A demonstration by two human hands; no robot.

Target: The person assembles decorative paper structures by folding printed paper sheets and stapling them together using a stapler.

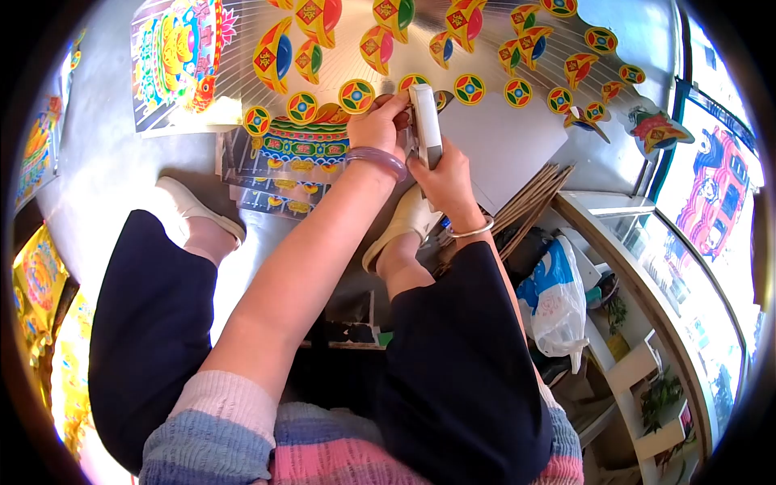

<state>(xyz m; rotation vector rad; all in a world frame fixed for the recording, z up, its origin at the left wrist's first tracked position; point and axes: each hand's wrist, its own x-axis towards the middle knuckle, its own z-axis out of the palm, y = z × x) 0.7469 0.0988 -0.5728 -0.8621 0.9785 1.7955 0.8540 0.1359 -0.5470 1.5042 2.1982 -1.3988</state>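
Head camera on the work, and we take the white stapler-like tool (426, 117) as our landmark, standing lengthwise away from the person, its far end right by the near edge of a shiny sheet (416, 42)! Right hand (444, 182) has it, fingers wrapped round the near end of that tool, a firm closed grip, pale bangle (470, 229) on the wrist. And look at the left hand (378, 129), just left of the tool, fingers curled in at the sheet's edge; whether they pinch anything, I cannot tell, the tips are partly hidden! Purple bangle (377, 161) on that wrist. Beyond the tool, the sheet carries boat-shaped cut-outs (376, 50) in red, yellow, blue and green, while round discs (356, 96) line its near edge, some on either side of the tool. Left of the tool, printed sheets (299, 149) lie overlapping; further left, a bright poster (179, 61) with an orange fish! Over to the right of the tool, plain pale paper (509, 145), and nearer the person on that same side, a bundle of thin sticks (529, 206), then a blue-and-white plastic bag (556, 303)
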